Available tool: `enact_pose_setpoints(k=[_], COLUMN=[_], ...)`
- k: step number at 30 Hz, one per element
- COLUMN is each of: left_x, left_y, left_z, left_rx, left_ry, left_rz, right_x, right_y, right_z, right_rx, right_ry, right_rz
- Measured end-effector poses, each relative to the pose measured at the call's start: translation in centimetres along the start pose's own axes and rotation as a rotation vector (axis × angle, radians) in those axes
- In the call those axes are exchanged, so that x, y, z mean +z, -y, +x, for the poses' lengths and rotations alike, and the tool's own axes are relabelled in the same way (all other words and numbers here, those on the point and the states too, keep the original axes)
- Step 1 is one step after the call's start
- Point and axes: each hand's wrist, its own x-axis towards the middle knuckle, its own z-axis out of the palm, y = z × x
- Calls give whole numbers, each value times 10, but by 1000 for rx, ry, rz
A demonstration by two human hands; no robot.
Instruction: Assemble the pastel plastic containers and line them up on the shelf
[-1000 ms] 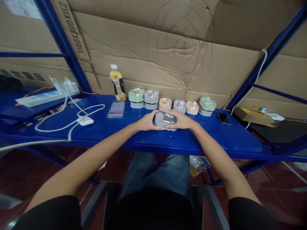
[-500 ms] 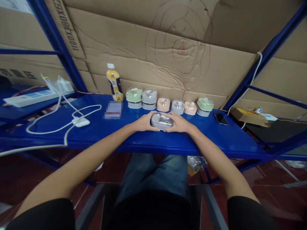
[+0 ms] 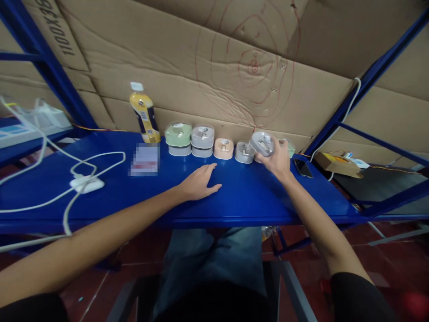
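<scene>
My right hand (image 3: 279, 158) grips a grey lidded box (image 3: 262, 143), raised and tilted over the right part of a row of boxes. Behind it, a green-lidded box (image 3: 291, 148) shows only in part. My left hand (image 3: 200, 182) is on the blue table, fingers apart, holding nothing. Along the back of the table stand a green-lidded box (image 3: 178, 135) on a grey base, a taller grey box (image 3: 203, 136), a peach box (image 3: 223, 148) and a small grey box (image 3: 244, 152). The peach box right of that one is mostly hidden.
A yellow bottle (image 3: 145, 114) stands at the back left, with a blurred card (image 3: 145, 159) before it. White cables and a white adapter (image 3: 86, 184) lie on the left. A phone (image 3: 303, 168) and an open carton (image 3: 338, 164) are on the right.
The grey box has left my left hand and moved right and back, raised in my right hand. My left hand has opened. The view has shifted slightly.
</scene>
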Motion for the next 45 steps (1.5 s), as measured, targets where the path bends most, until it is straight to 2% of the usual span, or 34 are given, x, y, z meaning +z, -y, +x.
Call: enact_pose_setpoints(k=[3, 6, 14, 19, 21, 23, 27, 29, 32, 36, 41, 43, 45], left_x=[3, 6, 10, 6, 5, 6, 7, 4, -4, -14, -12, -7, -3], left_y=[-2, -3, -4, -6, -7, -7, -1, 3, 10, 18, 29, 33, 36], left_z=[-5, -12, -27, -33, -34, -35, -29, -21, -9, 3, 8, 10, 12], left_rx=[26, 90, 127, 136, 148, 158, 165, 159, 137, 86, 40, 40, 28], left_ry=[-23, -59, -99, -66, -54, -64, -117, -139, -190, -269, -273, -224, -162], left_rz=[39, 76, 101, 122, 139, 150, 135, 118, 89, -7, -195, -294, -381], right_x=[5, 21, 57, 57, 54, 54, 72, 83, 88, 72, 54, 52, 50], right_y=[2, 9, 11, 17, 31, 51, 98, 116, 129, 125, 115, 114, 113], right_z=[31, 46, 51, 45, 42, 39, 30, 22, 4, -25, -43, -40, -35], right_rx=[133, 177, 282, 307, 255, 122, -339, -421, -390, -320, -135, -51, -48], right_ry=[1, 27, 18, -7, -34, -13, 307, 402, 455, 447, 329, 389, 513], right_rz=[-203, -320, -440, -449, -429, -380, -240, -220, -216, -64, 198, 182, 156])
